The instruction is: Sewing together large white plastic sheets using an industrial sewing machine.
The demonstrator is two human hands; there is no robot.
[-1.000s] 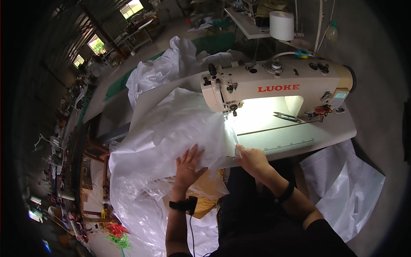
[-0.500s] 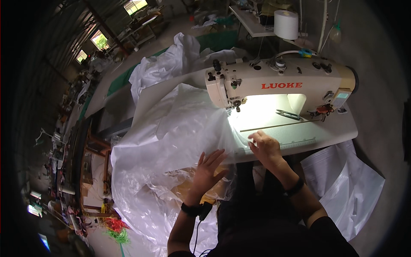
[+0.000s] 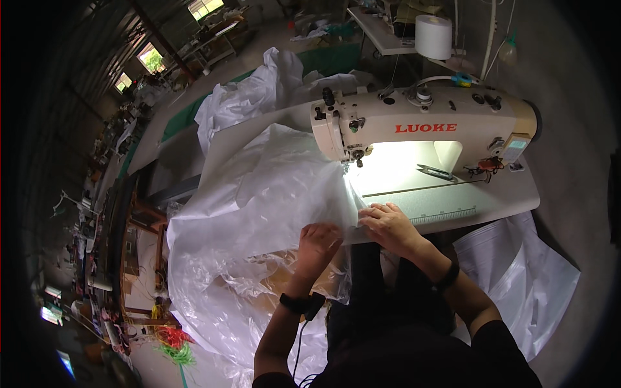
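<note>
Sheeting (image 3: 252,187), white and partly see-through, spreads over the centre of the frame and droops toward the bottom edge, its right edge running up to the needle area (image 3: 347,169). My right hand (image 3: 391,227), near the centre, pinches that edge by the front of the machine bed (image 3: 498,193). My left hand (image 3: 319,247), blurred, is at the sheeting farther left, fingers curled; I cannot tell whether it grips. Beyond them stands the sewing machine (image 3: 414,123), bright light under its arm, with snips (image 3: 437,172) lying there. If my pinch slips on such slick film, I judge the edge could pucker or wander at the needle. The drooping folds might drag it askew by their weight, and the cable (image 3: 299,349) at my left wrist, lower centre, could snag in them. Farther out, a thread cone (image 3: 433,37) stands upper right; more white material (image 3: 527,284) shows lower right.
</note>
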